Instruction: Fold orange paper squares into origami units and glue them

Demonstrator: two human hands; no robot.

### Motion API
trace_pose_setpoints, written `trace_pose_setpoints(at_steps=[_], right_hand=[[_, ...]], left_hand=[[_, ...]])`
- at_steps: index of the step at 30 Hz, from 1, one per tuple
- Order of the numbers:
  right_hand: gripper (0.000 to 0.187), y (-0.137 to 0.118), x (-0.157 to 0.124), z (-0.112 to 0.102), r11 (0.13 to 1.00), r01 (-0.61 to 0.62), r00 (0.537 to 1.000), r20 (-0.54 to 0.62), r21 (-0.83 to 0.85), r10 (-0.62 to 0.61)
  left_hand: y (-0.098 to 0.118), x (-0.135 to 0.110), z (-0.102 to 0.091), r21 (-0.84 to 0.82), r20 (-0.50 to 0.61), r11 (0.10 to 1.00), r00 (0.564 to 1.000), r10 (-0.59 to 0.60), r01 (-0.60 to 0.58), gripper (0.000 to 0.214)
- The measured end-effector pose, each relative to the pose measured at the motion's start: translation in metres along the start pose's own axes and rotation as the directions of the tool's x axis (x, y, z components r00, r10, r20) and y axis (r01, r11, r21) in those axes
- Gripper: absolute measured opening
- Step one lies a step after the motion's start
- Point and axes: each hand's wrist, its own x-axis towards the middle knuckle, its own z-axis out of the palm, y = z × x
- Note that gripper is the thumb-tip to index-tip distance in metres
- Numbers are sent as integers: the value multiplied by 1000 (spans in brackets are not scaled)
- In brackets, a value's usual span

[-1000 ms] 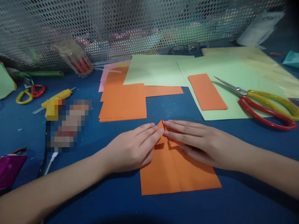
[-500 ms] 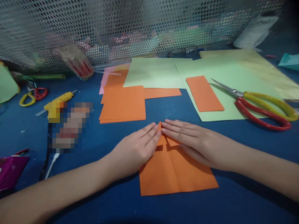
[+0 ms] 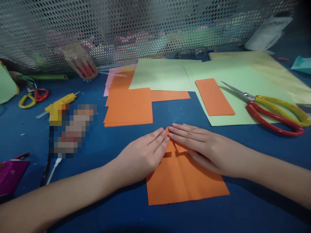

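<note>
Both hands are laid flat, palms down, nothing gripped. The left hand and right hand press on the top of the folded orange paper, fingers straight, with the fingertips nearly meeting at the paper's pointed tip. That tip sits at 12 o'clock of the sheet, with two small flaps folded in under the fingers. The rest of the sheet spreads toward 6 o'clock on the blue table, with a crease running down its middle.

Going outward, there's a stack of orange squares at about 11 o'clock from the hands. An orange strip lies at 1 o'clock on a pale green sheet, and another green sheet is at 12. Big scissors with red and yellow handles rest on the green sheet at 2 o'clock, blades together.

Over at 10 o'clock are a yellow tool and small scissors, with a clear cup behind them. A magenta scrap is way out at 8 o'clock. A perforated metal screen runs across the back.
</note>
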Motion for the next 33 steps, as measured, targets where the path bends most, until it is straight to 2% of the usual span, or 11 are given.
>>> trace_pose_setpoints(at_steps=[5, 10, 17, 20, 25, 33], right_hand=[[46, -2, 6, -5, 998, 24, 999, 22, -50, -23], [54, -3, 5, -5, 996, 57, 994, 100, -63, -51], [63, 0, 0, -1, 999, 22, 993, 115, -27, -19], [65, 1, 0, 2, 998, 22, 995, 94, -54, -17], [56, 0, 2, 3, 991, 55, 994, 96, -119, -44], [53, 0, 4, 1, 987, 70, 995, 78, -142, -60]], left_hand=[[2, 5, -2, 62, -4, 998, 1000, 24, -23, 32], [8, 7, -3, 84, -51, 996, 999, 13, -9, 29], [10, 5, -4, 134, -6, 987, 996, 87, -85, 24], [9, 5, -5, 109, -22, 992, 998, 63, -60, 24], [9, 7, -4, 56, -79, 998, 997, 24, -20, 23], [12, 10, -3, 56, -109, 997, 993, -37, 43, 27]])
